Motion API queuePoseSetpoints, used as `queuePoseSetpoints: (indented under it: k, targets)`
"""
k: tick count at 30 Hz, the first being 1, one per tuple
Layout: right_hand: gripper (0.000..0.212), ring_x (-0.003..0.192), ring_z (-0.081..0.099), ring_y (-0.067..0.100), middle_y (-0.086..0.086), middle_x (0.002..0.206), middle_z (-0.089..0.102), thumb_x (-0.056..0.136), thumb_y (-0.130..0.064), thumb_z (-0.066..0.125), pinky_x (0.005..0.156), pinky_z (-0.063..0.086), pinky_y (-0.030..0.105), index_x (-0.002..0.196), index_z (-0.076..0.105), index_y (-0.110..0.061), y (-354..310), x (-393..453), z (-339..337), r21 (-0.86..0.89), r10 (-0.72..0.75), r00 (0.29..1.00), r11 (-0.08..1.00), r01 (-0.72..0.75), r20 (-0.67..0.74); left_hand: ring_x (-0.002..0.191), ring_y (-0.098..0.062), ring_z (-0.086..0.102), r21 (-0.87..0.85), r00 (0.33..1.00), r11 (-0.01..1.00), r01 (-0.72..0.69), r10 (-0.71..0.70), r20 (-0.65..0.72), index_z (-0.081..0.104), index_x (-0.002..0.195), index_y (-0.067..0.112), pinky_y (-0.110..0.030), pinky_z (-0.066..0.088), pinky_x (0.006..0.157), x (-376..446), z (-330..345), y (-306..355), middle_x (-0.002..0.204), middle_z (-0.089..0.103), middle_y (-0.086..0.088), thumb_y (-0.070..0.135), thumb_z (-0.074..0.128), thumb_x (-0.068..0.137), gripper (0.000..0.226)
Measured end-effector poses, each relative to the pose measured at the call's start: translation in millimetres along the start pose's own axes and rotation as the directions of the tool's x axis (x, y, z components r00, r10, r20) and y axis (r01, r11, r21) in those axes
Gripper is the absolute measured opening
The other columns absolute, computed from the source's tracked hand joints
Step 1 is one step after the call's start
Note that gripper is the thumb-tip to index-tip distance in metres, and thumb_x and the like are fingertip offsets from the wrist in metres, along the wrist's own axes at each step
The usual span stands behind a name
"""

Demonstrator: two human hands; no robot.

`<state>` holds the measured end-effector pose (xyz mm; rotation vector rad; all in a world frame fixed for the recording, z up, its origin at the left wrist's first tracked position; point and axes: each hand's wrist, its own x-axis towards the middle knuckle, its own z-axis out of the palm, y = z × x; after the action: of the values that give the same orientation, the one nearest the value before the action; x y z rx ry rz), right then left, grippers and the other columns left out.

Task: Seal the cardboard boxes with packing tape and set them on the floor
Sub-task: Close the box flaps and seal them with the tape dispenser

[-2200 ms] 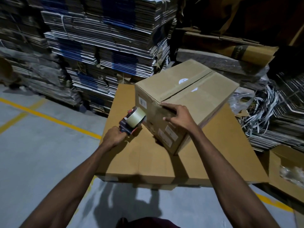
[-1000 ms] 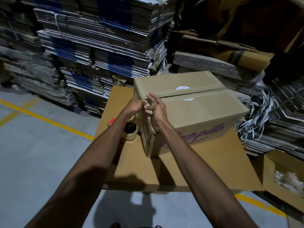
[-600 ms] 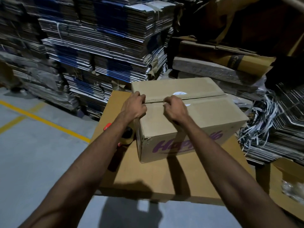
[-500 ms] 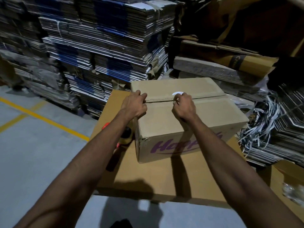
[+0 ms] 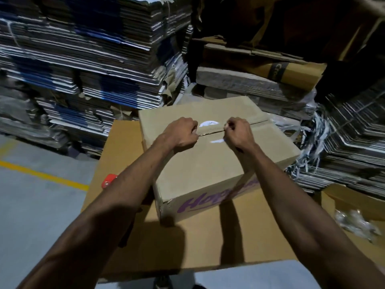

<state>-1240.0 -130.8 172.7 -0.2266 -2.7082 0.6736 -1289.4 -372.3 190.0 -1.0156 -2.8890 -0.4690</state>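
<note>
Tall stacks of flattened cartons fill the back wall. In front, a wide cardboard slab carries the box, flaps closed, purple lettering on its near side. Both fists rest on the top seam: the left hand with fingers curled tight together, the right hand curled too, seemingly pinching tape. A red dispenser tip peeks beside the left forearm.

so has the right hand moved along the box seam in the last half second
Yes. The right hand has slid rightward along the box top seam, past the white glare patch, away from the left hand.
</note>
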Motion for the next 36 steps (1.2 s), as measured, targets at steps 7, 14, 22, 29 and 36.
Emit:
queuePoseSetpoints:
  k: [7, 14, 22, 29, 36]
  targets:
    - [0.013, 0.086, 0.059, 0.028, -0.003, 0.084, 0.063, 0.093, -0.027, 0.058, 0.074, 0.046, 0.04, 0.083, 0.062, -0.021, 10.8, -1.6, -9.8, 0.042, -0.078, 0.994, 0.996, 0.075, 0.08, 0.09, -0.036, 0.058, -0.15, 0.994, 0.986, -0.076, 0.086, 0.063, 0.054, 0.086, 0.019, -0.049, 0.052, 0.074, 59.3, 23.5, 61.7, 0.096, 0.062, -0.011, 0.035, 0.041, 0.079, 0.022]
    - [0.03, 0.116, 0.056, 0.039, 0.018, 0.123, 0.062, 0.102, -0.03, 0.054, 0.091, 0.046, 0.043, 0.118, 0.063, -0.007, 131.6, 26.1, -74.1, -0.196, 0.21, 0.978, 0.958, -0.209, -0.013, 0.106, -0.035, 0.052, -0.04, 0.992, 0.992, -0.118, 0.119, 0.031, 0.058, 0.103, 0.015, -0.044, 0.041, 0.083, 106.8, 52.5, 105.5, 0.109, 0.06, -0.013, 0.023, 0.049, 0.096, 0.014]
    - [0.069, 0.122, 0.058, 0.04, 0.021, 0.135, 0.063, 0.101, -0.063, 0.037, 0.1, 0.048, 0.047, 0.129, 0.063, -0.006, 179.0, 52.2, -66.9, 0.056, 0.294, 0.914, 0.945, -0.321, 0.279, 0.103, -0.035, 0.047, 0.1, 0.993, 0.99, 0.097, -0.089, -0.077, 0.054, 0.11, 0.016, -0.046, 0.035, 0.083, 128.1, 97.5, 154.0, 0.11, 0.052, -0.011, 0.04, 0.032, 0.094, 0.036]
    - [0.05, 0.128, 0.062, 0.029, 0.008, 0.137, 0.068, 0.103, -0.044, 0.06, 0.093, 0.045, 0.027, 0.142, 0.062, -0.013, 203.7, 56.2, -59.4, 0.428, 0.109, 0.952, 0.875, -0.229, 0.286, 0.097, -0.03, 0.043, 0.127, 0.983, 0.984, 0.121, -0.102, -0.15, 0.052, 0.106, 0.021, -0.045, 0.034, 0.081, 127.4, 106.5, 153.0, 0.104, 0.048, -0.006, 0.047, 0.027, 0.094, 0.038]
    - [0.084, 0.147, 0.04, 0.037, 0.015, 0.162, 0.042, 0.098, -0.072, 0.043, 0.115, 0.037, 0.046, 0.157, 0.041, -0.011, 213.8, 64.0, -61.2, 0.315, 0.217, 0.82, 0.847, -0.428, 0.53, 0.093, -0.025, 0.039, 0.124, 0.982, 0.983, 0.137, -0.118, -0.15, 0.05, 0.102, 0.021, -0.042, 0.03, 0.079, 130.7, 107.0, 159.8, 0.1, 0.045, -0.002, 0.044, 0.031, 0.096, 0.031]
